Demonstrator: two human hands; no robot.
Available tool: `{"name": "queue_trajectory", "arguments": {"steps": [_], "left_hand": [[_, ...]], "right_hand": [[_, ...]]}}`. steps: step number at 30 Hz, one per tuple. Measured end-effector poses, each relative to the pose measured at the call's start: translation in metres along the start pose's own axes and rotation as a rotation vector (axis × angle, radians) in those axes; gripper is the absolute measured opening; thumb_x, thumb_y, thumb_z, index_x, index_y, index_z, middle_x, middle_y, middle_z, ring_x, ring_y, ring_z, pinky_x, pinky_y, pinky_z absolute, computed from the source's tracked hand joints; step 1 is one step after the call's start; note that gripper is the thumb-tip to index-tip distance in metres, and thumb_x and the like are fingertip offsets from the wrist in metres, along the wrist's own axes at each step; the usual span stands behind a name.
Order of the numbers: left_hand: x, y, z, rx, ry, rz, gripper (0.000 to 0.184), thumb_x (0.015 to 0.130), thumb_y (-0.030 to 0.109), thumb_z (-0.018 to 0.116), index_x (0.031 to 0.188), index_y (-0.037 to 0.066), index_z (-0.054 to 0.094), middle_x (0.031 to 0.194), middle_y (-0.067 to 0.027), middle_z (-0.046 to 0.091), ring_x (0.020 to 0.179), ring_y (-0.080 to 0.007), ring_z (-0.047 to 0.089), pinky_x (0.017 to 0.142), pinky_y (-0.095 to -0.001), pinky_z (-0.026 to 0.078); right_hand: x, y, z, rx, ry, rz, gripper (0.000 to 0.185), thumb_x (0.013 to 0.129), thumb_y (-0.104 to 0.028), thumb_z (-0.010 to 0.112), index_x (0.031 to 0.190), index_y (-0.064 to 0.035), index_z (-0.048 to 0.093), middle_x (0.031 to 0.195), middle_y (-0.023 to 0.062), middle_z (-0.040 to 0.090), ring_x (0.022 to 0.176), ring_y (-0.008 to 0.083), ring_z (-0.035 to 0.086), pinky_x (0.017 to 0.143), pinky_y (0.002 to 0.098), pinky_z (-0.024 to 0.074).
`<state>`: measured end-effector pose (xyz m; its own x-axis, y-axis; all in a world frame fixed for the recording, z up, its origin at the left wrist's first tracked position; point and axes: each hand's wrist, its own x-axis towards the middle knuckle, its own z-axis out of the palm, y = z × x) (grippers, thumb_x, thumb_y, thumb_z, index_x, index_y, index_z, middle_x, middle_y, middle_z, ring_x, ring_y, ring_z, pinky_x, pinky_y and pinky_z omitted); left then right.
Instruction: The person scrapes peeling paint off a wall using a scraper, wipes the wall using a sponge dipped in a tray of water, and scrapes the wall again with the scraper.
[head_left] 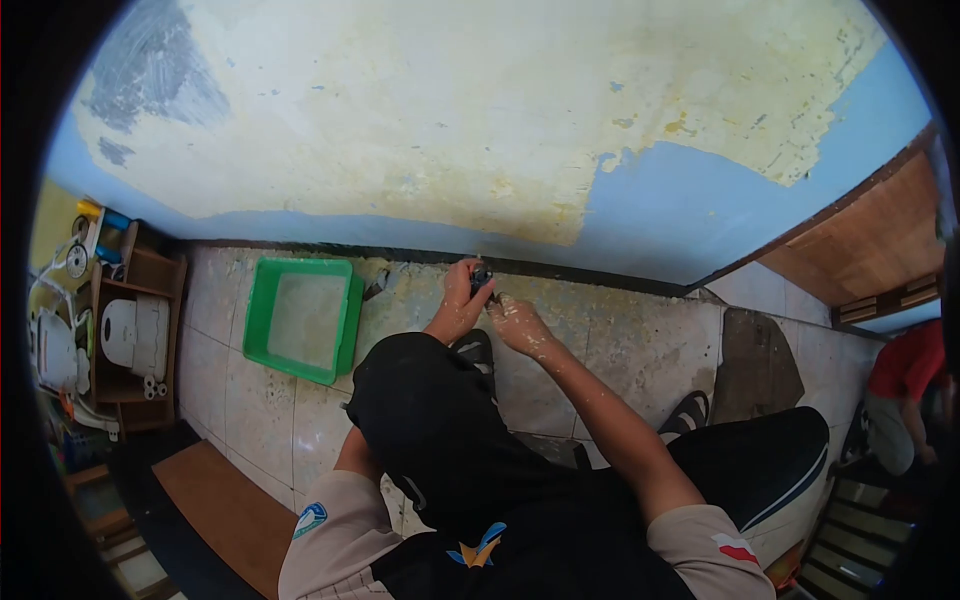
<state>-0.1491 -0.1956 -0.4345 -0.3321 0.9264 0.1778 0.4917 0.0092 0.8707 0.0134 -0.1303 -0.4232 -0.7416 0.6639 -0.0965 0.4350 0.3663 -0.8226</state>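
In the head view, my left hand is closed around a small dark object with a rounded end, held low in front of the wall; its kind is too small to make out. My right hand, speckled with pale flecks, is closed just beside it, fingers curled near the object's lower end. What those fingers grip is hidden. Behind both hands rises the wall, its blue paint scraped back to a pale yellow layer over a wide patch.
A green tray stands on the tiled floor to the left, with something pale inside. Paint crumbs lie along the wall's base. A dark cloth lies at right. Wooden shelves stand far left; a person in a red shirt is far right.
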Motion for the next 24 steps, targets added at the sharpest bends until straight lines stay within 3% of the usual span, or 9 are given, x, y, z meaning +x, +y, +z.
{"name": "queue_trajectory", "arguments": {"steps": [3,6,11,16,17,18,20,21,24], "left_hand": [[0.003,-0.002,0.018,0.212,0.194,0.007,0.042,0.1,0.028,0.067,0.125,-0.001,0.049,0.116,-0.0218,0.051,0.111,-0.0372,0.049,0.1,-0.0451,0.037],[0.007,-0.012,0.02,0.04,0.306,-0.079,0.045,0.1,0.029,0.068,0.125,-0.002,0.048,0.117,-0.0224,0.048,0.11,-0.0375,0.048,0.099,-0.0451,0.037],[0.006,-0.039,0.01,-0.101,0.348,-0.205,0.046,0.102,0.031,0.066,0.125,-0.002,0.044,0.113,-0.017,0.048,0.105,-0.0305,0.05,0.096,-0.0417,0.041],[0.016,-0.04,-0.018,-0.623,0.507,-0.467,0.05,0.105,0.033,0.062,0.14,0.004,0.043,0.123,-0.0093,0.056,0.106,-0.023,0.058,0.092,-0.0361,0.047],[0.015,-0.033,-0.025,-0.881,0.453,-0.504,0.042,0.107,0.041,0.057,0.134,0.01,0.05,0.117,-0.0073,0.062,0.109,-0.0234,0.063,0.095,-0.0392,0.049],[0.014,-0.017,-0.029,-0.884,0.449,-0.502,0.042,0.107,0.041,0.057,0.134,0.01,0.05,0.117,-0.0073,0.062,0.109,-0.0234,0.063,0.095,-0.0392,0.049],[0.01,0.005,-0.034,-1.398,0.166,-0.588,0.046,0.107,0.049,0.05,0.129,0.009,0.056,0.125,-0.0121,0.066,0.118,-0.0299,0.063,0.104,-0.0451,0.047],[0.008,-0.006,-0.031,-1.481,0.088,-0.561,0.052,0.107,0.052,0.046,0.13,0.007,0.06,0.129,-0.0152,0.067,0.121,-0.0327,0.061,0.108,-0.0487,0.045],[0.005,-0.005,-0.019,-1.752,-0.062,-0.545,0.055,0.107,0.05,0.048,0.135,0.004,0.059,0.131,-0.0162,0.066,0.125,-0.0338,0.06,0.11,-0.0502,0.044]], "right_hand": [[-0.002,-0.018,-0.014,-0.099,-0.125,0.12,0.039,0.104,-0.031,0.049,0.108,0.0031,0.067,0.098,0.0307,0.07,0.097,0.0505,0.065,0.086,0.0555,0.0522],[-0.01,-0.034,-0.022,-0.141,-0.171,0.126,0.04,0.104,-0.032,0.05,0.105,0.0028,0.068,0.096,0.0299,0.07,0.095,0.0495,0.066,0.086,0.0557,0.0526],[-0.02,-0.035,-0.02,-0.165,-0.153,0.077,0.047,0.104,-0.039,0.048,0.101,0.0028,0.071,0.095,0.0294,0.072,0.095,0.0482,0.069,0.086,0.0555,0.0542],[-0.016,-0.022,-0.039,-0.003,-0.199,0.02,0.047,0.104,-0.041,0.051,0.099,0.0008,0.073,0.095,0.0296,0.071,0.098,0.0469,0.069,0.085,0.0544,0.0528],[-0.012,-0.01,-0.033,0.138,-0.166,0.002,0.048,0.104,-0.045,0.053,0.095,-0.0002,0.068,0.08,0.0202,0.066,0.077,0.0347,0.064,0.071,0.0469,0.0506],[-0.011,-0.008,-0.034,0.278,-0.131,-0.017,0.051,0.104,-0.05,0.055,0.091,-0.0013,0.064,0.064,0.0108,0.06,0.055,0.0226,0.06,0.057,0.0393,0.0484],[-0.009,-0.006,-0.038,0.412,-0.211,0.118,0.051,0.103,-0.053,0.056,0.087,-0.0041,0.061,0.06,0.0055,0.053,0.05,0.0162,0.05,0.05,0.0347,0.0412],[-0.009,-0.009,-0.04,0.548,-0.296,0.253,0.052,0.102,-0.056,0.057,0.084,-0.0068,0.057,0.056,0.0003,0.046,0.045,0.0098,0.041,0.043,0.03,0.0341],[-0.014,-0.008,-0.033,0.779,-0.329,0.379,0.052,0.1,-0.059,0.059,0.081,-0.0112,0.054,0.053,-0.0024,0.043,0.04,0.0084,0.035,0.039,0.0275,0.0242]]}}
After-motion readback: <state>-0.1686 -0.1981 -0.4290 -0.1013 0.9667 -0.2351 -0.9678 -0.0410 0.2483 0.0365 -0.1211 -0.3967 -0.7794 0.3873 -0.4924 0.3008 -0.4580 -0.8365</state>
